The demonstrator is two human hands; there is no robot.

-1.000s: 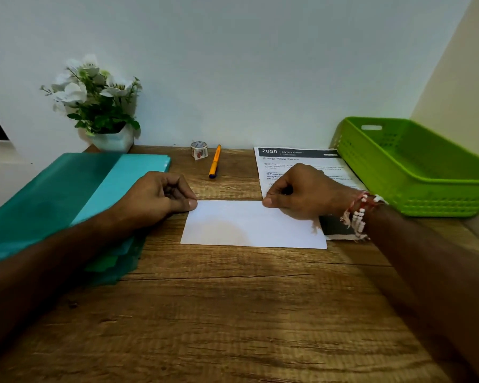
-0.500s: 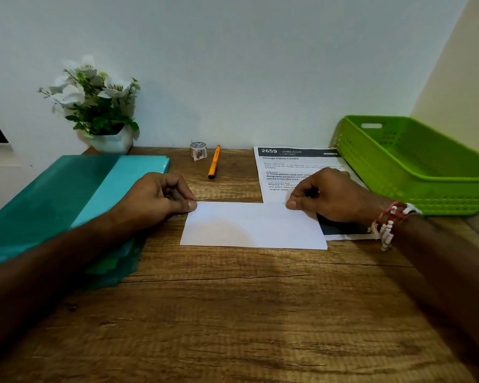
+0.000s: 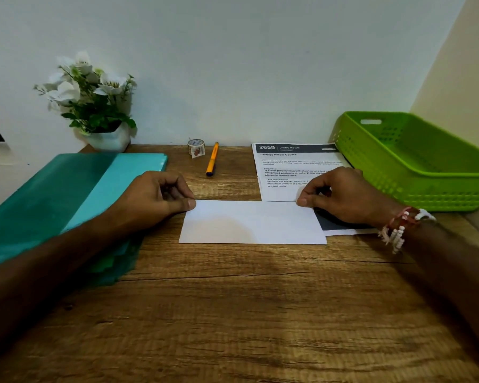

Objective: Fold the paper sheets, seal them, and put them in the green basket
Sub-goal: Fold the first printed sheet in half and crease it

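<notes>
Mid-frame: left hand (image 3: 161,197) pinches the paper (image 3: 252,222) at its top-left corner, pinning it. Right hand (image 3: 340,194), fingers curled, presses the top-right edge, likely sharpening the crease. Basket (image 3: 415,172) waits, right.

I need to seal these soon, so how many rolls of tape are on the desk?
1. The tape stands at the back by the wall, just left of the pen.

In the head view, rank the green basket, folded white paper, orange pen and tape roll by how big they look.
1. green basket, though its right end runs out of frame
2. folded white paper
3. orange pen
4. tape roll
The pen and tape lie farther back, so they appear somewhat reduced.
</notes>
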